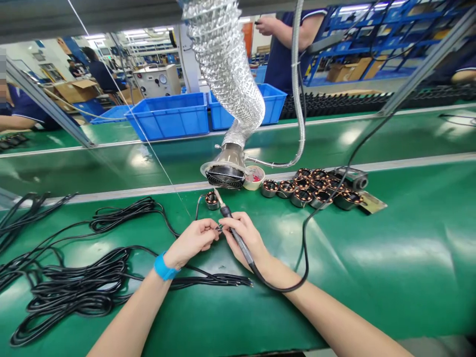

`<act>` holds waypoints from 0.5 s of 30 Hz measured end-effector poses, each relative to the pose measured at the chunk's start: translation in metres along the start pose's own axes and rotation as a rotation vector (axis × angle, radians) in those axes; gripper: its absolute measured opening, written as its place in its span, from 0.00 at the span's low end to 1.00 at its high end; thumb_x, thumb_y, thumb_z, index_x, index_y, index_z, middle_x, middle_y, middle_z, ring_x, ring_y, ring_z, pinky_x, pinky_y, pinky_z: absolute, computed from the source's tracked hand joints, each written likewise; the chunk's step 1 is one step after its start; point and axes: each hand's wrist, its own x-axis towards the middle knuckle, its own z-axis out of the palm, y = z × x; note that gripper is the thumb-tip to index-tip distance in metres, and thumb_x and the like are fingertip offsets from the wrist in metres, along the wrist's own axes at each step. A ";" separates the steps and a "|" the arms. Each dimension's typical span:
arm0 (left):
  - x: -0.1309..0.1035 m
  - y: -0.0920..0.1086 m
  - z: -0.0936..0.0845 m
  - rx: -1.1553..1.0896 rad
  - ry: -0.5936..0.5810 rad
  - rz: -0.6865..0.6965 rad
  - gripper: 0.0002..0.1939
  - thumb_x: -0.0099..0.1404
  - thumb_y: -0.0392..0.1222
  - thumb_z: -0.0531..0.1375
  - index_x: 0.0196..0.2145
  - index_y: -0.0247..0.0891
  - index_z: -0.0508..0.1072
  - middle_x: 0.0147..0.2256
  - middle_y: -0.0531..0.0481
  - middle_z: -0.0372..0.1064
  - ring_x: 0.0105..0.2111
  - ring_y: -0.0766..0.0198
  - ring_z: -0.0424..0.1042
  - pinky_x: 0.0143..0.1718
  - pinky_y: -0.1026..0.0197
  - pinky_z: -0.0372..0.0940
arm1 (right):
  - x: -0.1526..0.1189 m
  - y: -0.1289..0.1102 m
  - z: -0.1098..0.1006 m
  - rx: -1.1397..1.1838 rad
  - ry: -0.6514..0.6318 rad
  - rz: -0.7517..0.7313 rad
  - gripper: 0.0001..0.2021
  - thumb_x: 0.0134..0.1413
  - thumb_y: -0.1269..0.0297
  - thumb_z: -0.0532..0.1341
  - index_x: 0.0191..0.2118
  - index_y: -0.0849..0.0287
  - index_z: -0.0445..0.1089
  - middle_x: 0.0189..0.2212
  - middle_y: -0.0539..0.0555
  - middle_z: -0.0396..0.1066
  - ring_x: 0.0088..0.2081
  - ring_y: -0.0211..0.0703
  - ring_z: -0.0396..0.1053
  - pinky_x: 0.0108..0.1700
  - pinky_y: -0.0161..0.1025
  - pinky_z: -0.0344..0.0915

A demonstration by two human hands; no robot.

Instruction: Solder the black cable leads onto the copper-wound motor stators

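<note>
1. Our left hand (191, 241), nearly closed, pinches thin wire ends (219, 228) on our side of the fan (225, 179).
2. Our right hand (256, 243) curls around the soldering iron (240, 242), which points toward the fan.
3. We see one copper-wound ring (211, 200) just before the fan, more rings (302, 197) right of it, black cables (85, 277) left, all on the green surface (379, 277).

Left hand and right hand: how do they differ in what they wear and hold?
The left hand has a blue band at its wrist; the right hand has none. The right hand holds a soldering iron; the left hand holds no tool. Both have their fingers pinched close together at thin wires.
</note>
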 end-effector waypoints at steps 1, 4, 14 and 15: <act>0.000 0.000 0.000 -0.013 0.001 -0.002 0.09 0.62 0.43 0.59 0.31 0.34 0.67 0.27 0.55 0.60 0.19 0.76 0.49 0.19 0.67 0.43 | -0.001 0.001 0.000 0.001 -0.006 -0.007 0.18 0.61 0.77 0.54 0.53 0.53 0.65 0.41 0.54 0.62 0.39 0.37 0.68 0.44 0.34 0.69; 0.001 0.000 0.002 -0.047 0.014 -0.003 0.14 0.64 0.49 0.59 0.30 0.34 0.67 0.26 0.54 0.60 0.19 0.76 0.48 0.19 0.67 0.40 | -0.004 0.004 0.002 -0.002 -0.024 -0.027 0.20 0.60 0.78 0.54 0.54 0.52 0.65 0.41 0.54 0.62 0.40 0.38 0.68 0.44 0.35 0.69; 0.003 -0.002 0.003 -0.093 0.086 -0.008 0.15 0.63 0.50 0.61 0.30 0.33 0.68 0.25 0.55 0.60 0.18 0.77 0.44 0.18 0.68 0.38 | -0.003 0.000 0.000 0.127 0.086 0.158 0.18 0.56 0.77 0.57 0.51 0.52 0.66 0.41 0.52 0.61 0.34 0.35 0.69 0.43 0.37 0.71; 0.003 -0.002 0.003 -0.094 0.087 -0.009 0.15 0.63 0.49 0.61 0.30 0.33 0.68 0.25 0.55 0.61 0.18 0.77 0.44 0.18 0.68 0.38 | -0.002 -0.002 -0.001 0.137 0.112 0.189 0.18 0.55 0.78 0.58 0.49 0.52 0.66 0.41 0.52 0.62 0.33 0.35 0.69 0.41 0.36 0.71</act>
